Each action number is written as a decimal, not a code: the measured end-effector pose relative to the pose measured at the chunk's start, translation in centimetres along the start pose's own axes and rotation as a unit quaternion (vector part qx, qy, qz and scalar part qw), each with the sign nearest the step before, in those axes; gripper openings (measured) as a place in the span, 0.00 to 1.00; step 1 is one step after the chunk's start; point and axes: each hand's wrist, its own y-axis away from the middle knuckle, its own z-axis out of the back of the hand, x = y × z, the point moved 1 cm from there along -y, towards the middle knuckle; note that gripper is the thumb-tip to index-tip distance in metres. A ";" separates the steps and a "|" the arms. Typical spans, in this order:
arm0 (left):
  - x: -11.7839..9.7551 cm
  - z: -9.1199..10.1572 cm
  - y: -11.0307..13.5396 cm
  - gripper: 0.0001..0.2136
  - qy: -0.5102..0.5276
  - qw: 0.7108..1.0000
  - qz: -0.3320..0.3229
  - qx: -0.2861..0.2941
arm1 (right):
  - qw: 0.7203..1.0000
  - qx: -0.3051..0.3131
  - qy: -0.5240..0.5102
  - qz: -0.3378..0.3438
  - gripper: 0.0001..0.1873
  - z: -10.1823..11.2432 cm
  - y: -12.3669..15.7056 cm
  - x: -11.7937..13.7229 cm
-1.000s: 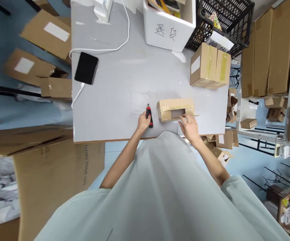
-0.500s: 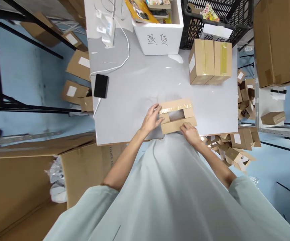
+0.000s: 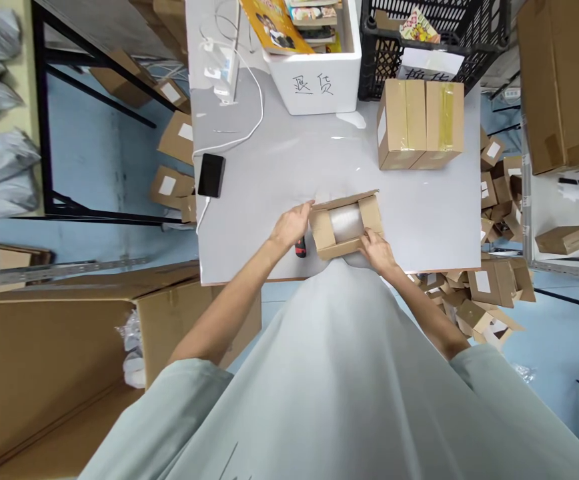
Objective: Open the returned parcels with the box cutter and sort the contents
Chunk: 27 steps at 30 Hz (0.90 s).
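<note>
A small cardboard box [image 3: 323, 232] lies open near the table's front edge, its flaps spread, with a clear plastic-wrapped item [image 3: 345, 222] inside. My left hand [image 3: 292, 225] grips the box's left flap, fingers curled on its edge. My right hand [image 3: 375, 249] holds the near right corner of the box. A red and black utility knife [image 3: 300, 248] rests on the table just below my left hand, partly hidden by it.
A taped cardboard box [image 3: 419, 123] stands at the back right of the grey table [image 3: 269, 160]. A white foam bin [image 3: 319, 80] with books, a black crate [image 3: 434, 33], and a black phone [image 3: 211, 175] on a white cable are here. Cardboard boxes litter the floor both sides.
My left hand let go of the knife and moved to the box. Both hands pulled the flaps apart, and the box now stands open showing the wrapped item.
</note>
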 end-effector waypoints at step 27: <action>-3.8 -1.0 7.3 0.40 0.023 0.984 0.072 -0.161 | 0.942 -0.194 -0.171 -0.212 0.34 2.2 -0.5 -5.6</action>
